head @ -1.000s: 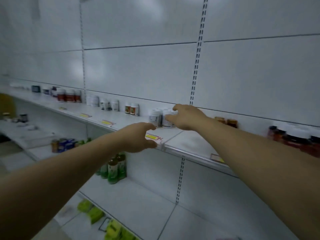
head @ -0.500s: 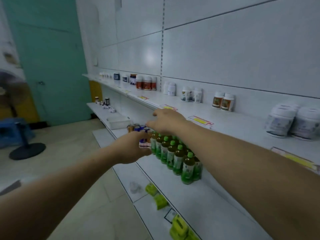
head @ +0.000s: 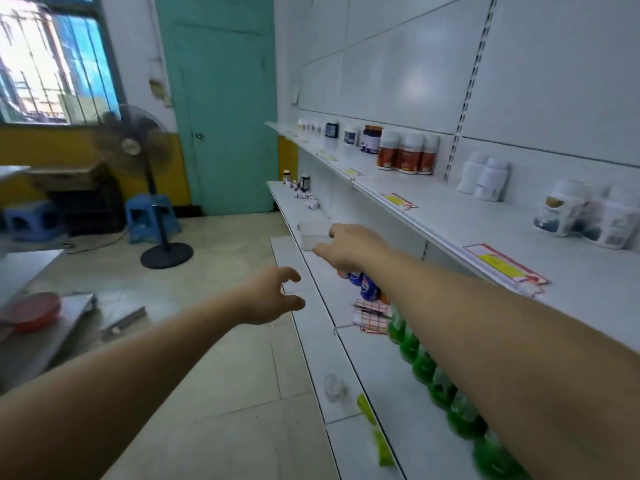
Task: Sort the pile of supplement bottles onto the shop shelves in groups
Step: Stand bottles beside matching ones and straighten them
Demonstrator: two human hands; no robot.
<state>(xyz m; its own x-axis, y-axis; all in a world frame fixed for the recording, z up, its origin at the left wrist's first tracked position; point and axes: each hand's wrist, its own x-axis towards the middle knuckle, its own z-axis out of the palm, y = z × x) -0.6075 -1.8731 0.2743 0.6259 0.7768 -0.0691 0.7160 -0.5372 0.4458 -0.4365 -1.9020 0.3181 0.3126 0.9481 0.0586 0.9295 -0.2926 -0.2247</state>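
A long white shelving unit runs down the right-hand wall. A teal door stands at its far end, and a barred window is further left. A pedestal fan stands on the tiled floor just beside a blue plastic stool.

The top shelf carries supplement bottles in groups against the back panel. Nearest are two white tubs, then two plain white bottles, three red-labelled bottles and some dark blue jars. The ones beyond are too small to make out. Yellow price tags sit along the shelf's front edge.

On the middle shelf a loose scatter of small bottles lies at the far end, with a white box nearer. Under the person's right forearm is a row of green drink bottles and a few blue cans.

The right hand is stretched out over the middle shelf with its fingers loosely extended and nothing in them. The fingertips are at the near corner of the white box, but I can't tell whether they touch it. The left hand is in the air just off the shelf's front edge. Its fingers and thumb are curved apart like a claw and hold nothing.
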